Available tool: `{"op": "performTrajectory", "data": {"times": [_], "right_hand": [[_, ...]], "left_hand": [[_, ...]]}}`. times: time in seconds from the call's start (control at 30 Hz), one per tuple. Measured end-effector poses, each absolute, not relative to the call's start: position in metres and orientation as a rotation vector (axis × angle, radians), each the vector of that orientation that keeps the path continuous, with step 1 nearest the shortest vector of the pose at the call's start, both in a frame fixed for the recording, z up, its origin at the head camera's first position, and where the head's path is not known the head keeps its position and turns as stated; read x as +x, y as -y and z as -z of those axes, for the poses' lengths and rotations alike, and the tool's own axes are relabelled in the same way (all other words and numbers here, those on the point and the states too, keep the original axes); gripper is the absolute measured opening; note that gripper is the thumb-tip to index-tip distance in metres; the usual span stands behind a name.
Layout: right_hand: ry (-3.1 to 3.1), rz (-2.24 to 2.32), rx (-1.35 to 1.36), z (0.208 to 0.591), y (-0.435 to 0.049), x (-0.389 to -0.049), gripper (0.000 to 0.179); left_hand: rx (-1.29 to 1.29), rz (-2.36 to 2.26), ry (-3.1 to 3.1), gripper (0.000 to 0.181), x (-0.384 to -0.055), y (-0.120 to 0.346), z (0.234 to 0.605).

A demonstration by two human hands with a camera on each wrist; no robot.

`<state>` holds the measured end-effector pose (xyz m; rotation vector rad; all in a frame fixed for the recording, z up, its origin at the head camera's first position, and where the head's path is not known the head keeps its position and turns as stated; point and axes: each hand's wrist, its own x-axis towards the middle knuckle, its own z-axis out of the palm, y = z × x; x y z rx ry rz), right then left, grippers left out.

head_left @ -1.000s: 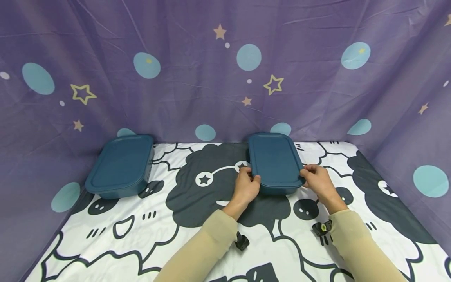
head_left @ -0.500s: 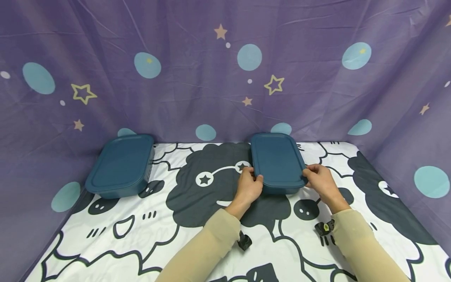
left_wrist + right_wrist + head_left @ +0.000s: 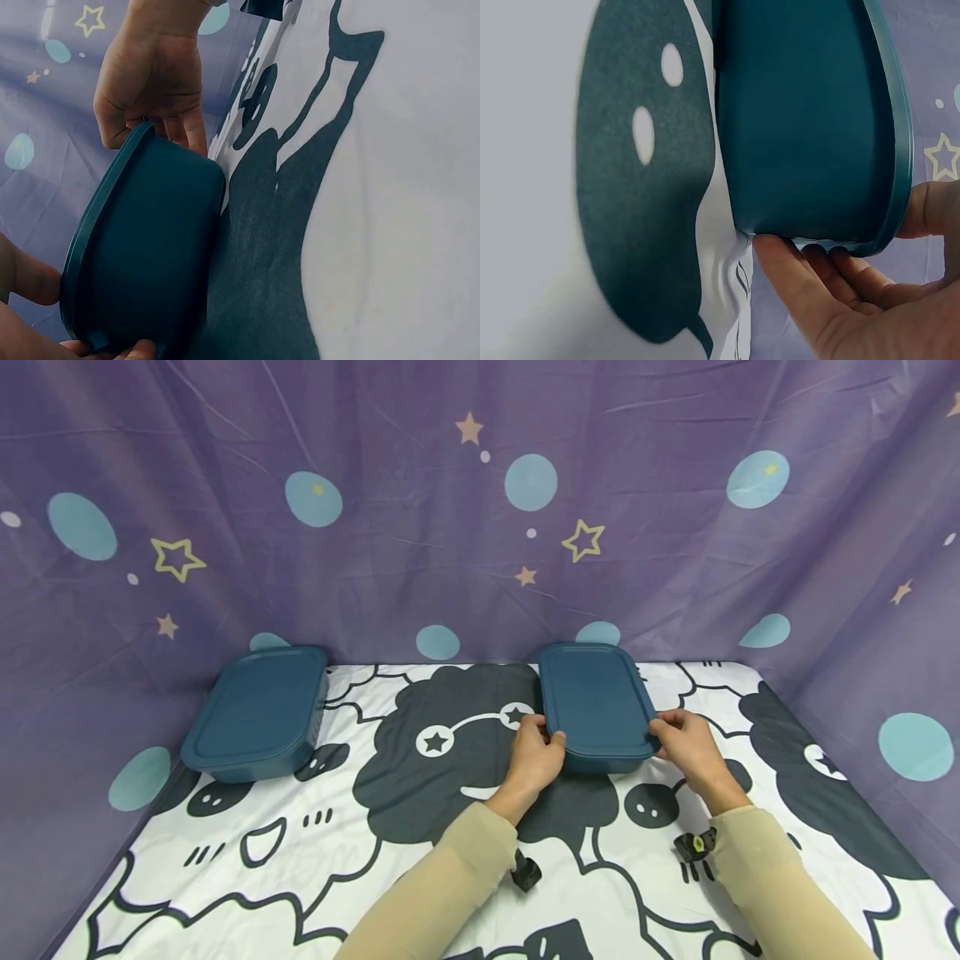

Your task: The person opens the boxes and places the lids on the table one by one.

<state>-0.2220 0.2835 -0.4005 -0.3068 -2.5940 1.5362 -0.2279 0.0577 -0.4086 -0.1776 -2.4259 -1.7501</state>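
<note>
A dark blue lidded food container [image 3: 597,702] sits at the back right of the cloth, its long sides running away from me. My left hand [image 3: 535,758] grips its near left corner, thumb at the lid's edge and fingers against the side. At the near right corner my right hand [image 3: 690,745] holds the rim between thumb and fingers. In the right wrist view, that thumb lies at the lid edge, the fingertips against the container's side wall [image 3: 802,127]. The left wrist view shows the near wall [image 3: 150,232] between both hands. The lid is on.
A second dark blue lidded container [image 3: 258,706] stands at the back left, close to the purple curtain [image 3: 420,527]. The white cloth [image 3: 360,893] with dark cartoon drawings covers the table, and the curtain rises along its back and sides.
The right-hand container has slid slightly to the right across the cloth, with both hands moving along on it. The left container has stayed in place.
</note>
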Motion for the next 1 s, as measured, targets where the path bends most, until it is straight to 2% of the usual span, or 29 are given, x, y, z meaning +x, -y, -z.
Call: {"op": "performTrajectory", "data": {"times": [1.0], "right_hand": [[2.609,-1.524,-0.371,0.399,-0.292,-0.224,0.044]], "left_hand": [[-0.115,1.799,2.371,0.028,-0.228,-0.070,0.411]]}}
